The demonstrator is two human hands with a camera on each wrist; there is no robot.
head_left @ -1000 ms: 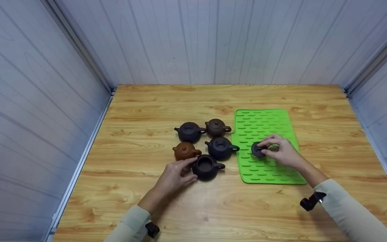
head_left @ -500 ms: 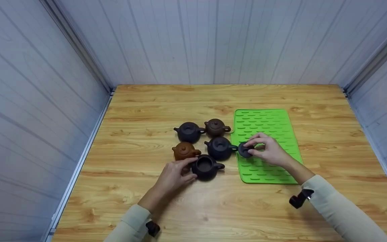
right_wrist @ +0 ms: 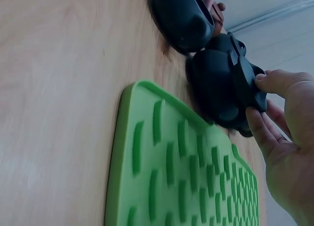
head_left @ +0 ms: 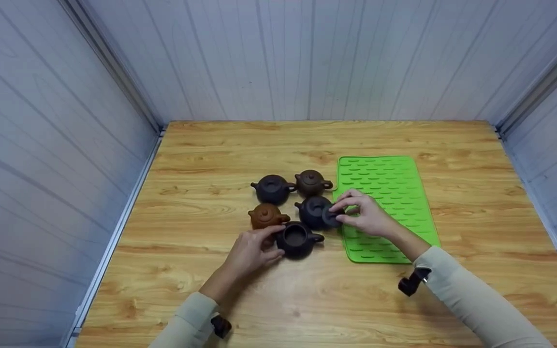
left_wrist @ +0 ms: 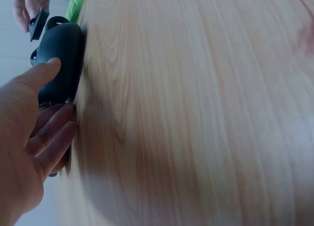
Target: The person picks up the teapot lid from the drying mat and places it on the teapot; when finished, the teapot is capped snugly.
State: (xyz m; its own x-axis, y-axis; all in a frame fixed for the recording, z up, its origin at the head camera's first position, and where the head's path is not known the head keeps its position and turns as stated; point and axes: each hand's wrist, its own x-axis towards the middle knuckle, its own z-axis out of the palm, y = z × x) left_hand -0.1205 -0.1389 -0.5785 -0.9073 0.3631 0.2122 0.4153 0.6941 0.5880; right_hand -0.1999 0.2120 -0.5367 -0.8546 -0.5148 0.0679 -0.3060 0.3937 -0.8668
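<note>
An open black teapot (head_left: 298,247) stands on the table with its round mouth uncovered and its handle to the right. My left hand (head_left: 252,253) holds it by its left side, thumb and fingers spread round the body; in the left wrist view the thumb lies against the dark teapot wall (left_wrist: 61,42). Between thumb and fingertips my right hand (head_left: 365,217) pinches a black teapot lid (head_left: 331,217) by its knob. The lid is in the air and partly covers the handle side of a lidded black teapot (head_left: 313,209) behind the open one.
A reddish-brown teapot (head_left: 265,216) stands close behind the left hand. Farther back are another black teapot (head_left: 272,190) and a dark brown one (head_left: 310,183), both lidded. A green ridged mat (head_left: 389,179) lies to the right, under the right forearm.
My right hand has carried the lid leftward from over the green mat to the lidded black teapot's handle side. The left hand and the open teapot have stayed put.
</note>
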